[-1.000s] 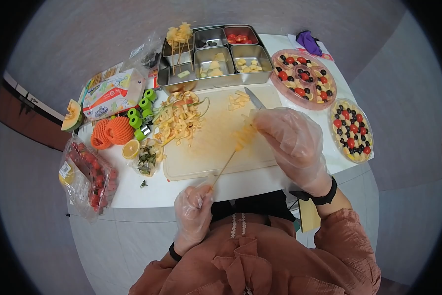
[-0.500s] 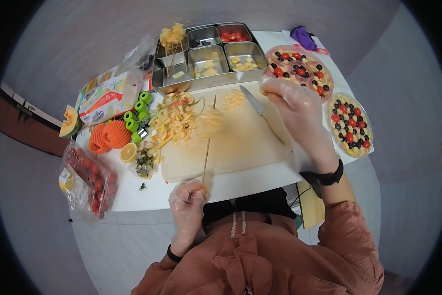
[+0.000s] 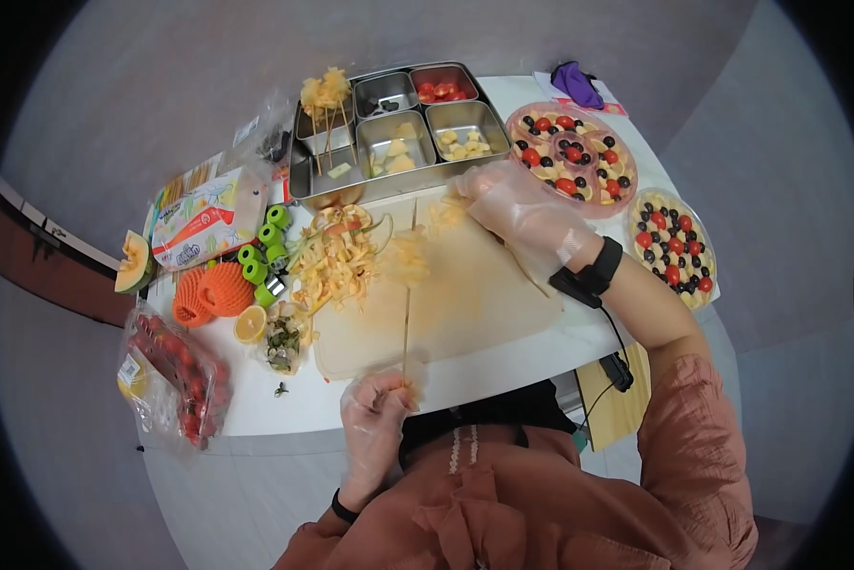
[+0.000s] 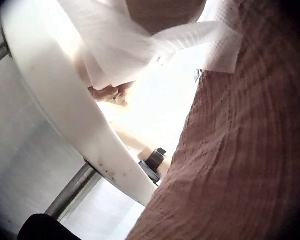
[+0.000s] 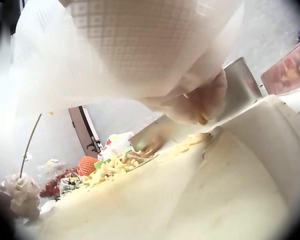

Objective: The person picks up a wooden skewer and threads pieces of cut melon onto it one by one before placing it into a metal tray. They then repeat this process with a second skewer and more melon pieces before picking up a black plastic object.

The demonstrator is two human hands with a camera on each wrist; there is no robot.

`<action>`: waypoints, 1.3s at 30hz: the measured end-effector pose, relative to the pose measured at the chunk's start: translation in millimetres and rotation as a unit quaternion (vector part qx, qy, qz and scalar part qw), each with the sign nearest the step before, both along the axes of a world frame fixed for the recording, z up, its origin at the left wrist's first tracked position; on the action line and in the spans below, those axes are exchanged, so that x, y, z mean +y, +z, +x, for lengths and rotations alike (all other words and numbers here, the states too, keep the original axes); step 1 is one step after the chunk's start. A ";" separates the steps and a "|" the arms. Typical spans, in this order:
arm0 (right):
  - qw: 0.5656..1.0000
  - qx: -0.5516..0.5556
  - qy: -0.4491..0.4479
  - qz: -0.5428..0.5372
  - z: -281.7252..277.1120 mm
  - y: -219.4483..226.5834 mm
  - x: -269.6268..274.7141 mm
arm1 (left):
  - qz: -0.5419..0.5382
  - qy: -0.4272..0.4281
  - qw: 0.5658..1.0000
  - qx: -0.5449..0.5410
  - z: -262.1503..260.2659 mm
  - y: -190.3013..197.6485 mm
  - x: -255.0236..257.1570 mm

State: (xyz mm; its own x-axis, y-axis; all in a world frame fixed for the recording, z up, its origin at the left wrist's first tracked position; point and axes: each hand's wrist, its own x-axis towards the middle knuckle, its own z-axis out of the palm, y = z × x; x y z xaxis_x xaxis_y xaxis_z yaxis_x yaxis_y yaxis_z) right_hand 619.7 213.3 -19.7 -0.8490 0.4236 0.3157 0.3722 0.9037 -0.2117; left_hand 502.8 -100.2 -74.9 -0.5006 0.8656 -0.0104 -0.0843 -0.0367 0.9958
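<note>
My left hand (image 3: 377, 407) pinches the skewer (image 3: 407, 313) upright while my right hand (image 3: 517, 211), fingers seemingly loose, should pick fruit (image 3: 446, 211) gently, upper centre.

The plastic-gloved left hand (image 3: 377, 404) sits at six o'clock, close to the body, fingers curled in a pinch. The plastic-gloved right hand (image 3: 514, 209) stretches toward one o'clock, forearm extended, fingers bent downward.

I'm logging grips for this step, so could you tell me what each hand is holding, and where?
The left hand pinches the skewer at its bottom end. The right hand reaches the fruit pieces; its grip cannot be told.
</note>
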 end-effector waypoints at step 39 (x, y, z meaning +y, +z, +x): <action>0.925 0.164 -0.113 -0.322 -5.8 3.7 -12.1 | -0.007 -0.004 0.997 0.071 -1.5 -9.4 2.6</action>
State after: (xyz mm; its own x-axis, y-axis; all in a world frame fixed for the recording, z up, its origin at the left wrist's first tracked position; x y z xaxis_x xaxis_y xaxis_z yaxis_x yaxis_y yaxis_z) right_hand 613.9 201.2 -16.0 -0.6190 0.7687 0.1608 0.3562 0.4573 -0.8149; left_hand 501.3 -97.7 -84.3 -0.4907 0.8700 0.0475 0.0565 -0.0226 0.9981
